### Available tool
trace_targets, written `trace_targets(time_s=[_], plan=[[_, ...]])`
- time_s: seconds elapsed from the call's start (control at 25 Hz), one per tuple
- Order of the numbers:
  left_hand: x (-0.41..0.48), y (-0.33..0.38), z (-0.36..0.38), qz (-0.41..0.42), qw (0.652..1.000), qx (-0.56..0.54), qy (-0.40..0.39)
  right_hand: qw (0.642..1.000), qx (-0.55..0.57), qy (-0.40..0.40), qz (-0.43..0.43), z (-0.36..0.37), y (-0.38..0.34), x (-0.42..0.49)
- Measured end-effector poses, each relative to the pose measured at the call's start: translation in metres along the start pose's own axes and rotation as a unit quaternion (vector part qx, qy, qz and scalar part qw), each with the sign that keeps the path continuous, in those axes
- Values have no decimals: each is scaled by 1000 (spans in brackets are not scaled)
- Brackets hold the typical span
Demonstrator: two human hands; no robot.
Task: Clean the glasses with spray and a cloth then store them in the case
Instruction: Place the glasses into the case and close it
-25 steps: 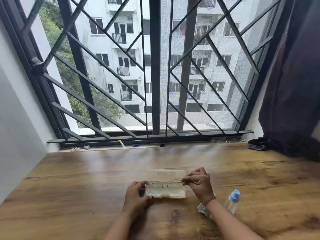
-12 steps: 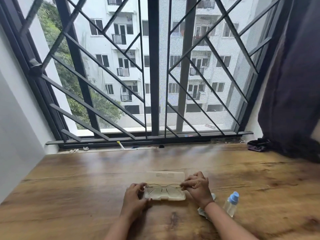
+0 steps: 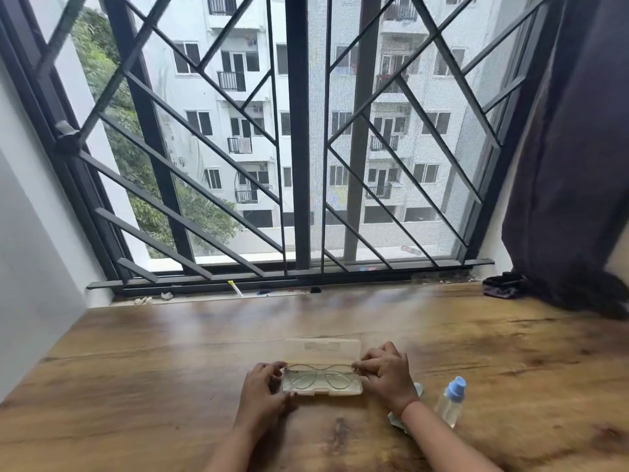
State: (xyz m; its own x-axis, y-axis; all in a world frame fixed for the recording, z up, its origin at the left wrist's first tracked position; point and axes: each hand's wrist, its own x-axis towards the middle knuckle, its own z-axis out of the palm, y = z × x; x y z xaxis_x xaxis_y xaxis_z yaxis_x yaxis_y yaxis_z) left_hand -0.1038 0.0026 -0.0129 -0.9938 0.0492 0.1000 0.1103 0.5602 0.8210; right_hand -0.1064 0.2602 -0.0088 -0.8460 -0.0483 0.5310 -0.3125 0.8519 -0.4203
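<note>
1. The left hand (image 3: pixel 262 390) sits low and centre in the frame, its fingertips pinching the left end of the glasses (image 3: pixel 320 378) while the thumb rests against the near left corner of the case (image 3: pixel 321 373).
2. The right hand (image 3: pixel 384 373) is curled closed, pinching the right end of the glasses at the case's right edge.
3. The glasses, thin-rimmed with round lenses, lie across the lower tray of the open clear case; whether they fully rest in it I cannot tell.
4. The case lid lies flat, opened toward the window.
5. A pale cloth (image 3: pixel 396 420) peeks out beneath the right wrist.
6. Right of that forearm stands a small clear spray bottle (image 3: pixel 450 401) with a blue cap, upright.
7. Everything rests on a wooden table (image 3: pixel 170 369) filling the lower half.
8. A barred window (image 3: pixel 299 131) spans the top; a dark curtain (image 3: pixel 578 165) hangs at the right edge.
</note>
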Motion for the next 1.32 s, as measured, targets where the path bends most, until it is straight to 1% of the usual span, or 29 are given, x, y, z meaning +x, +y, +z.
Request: trace_targets(time_s=[0.24, 0.4, 0.68, 0.88, 0.96, 1.04, 1.16, 1.24, 1.32], plan=[[2, -5, 2, -6, 1000, 8, 1, 993, -101, -34, -48, -7, -5, -1], [2, -6, 3, -12, 1000, 10, 3, 982, -159, -60, -85, -10, -9, -3], [2, -5, 3, -12, 1000, 3, -3, 973, -194, -47, -119, -14, -12, -8], [1, -2, 1, -7, 1000, -1, -2, 973, -199, -42, -109, -13, -11, -12], [0, -1, 0, -5, 1000, -5, -3, 976, -190, -42, -93, -13, -13, -13], [1, -1, 1, -6, 1000, -4, -3, 984, -161, -25, -68, -14, -14, -14], [1, 0, 1, -4, 1000, -5, -2, 999, -39, 27, -15, -16, -18, -10], [1, -1, 1, -4, 1000, -5, 0, 996, 61, 52, 29, -19, -24, 0], [1, -3, 1, -5, 1000, -3, 0, 989, 112, 70, 63, -24, -33, 12]])
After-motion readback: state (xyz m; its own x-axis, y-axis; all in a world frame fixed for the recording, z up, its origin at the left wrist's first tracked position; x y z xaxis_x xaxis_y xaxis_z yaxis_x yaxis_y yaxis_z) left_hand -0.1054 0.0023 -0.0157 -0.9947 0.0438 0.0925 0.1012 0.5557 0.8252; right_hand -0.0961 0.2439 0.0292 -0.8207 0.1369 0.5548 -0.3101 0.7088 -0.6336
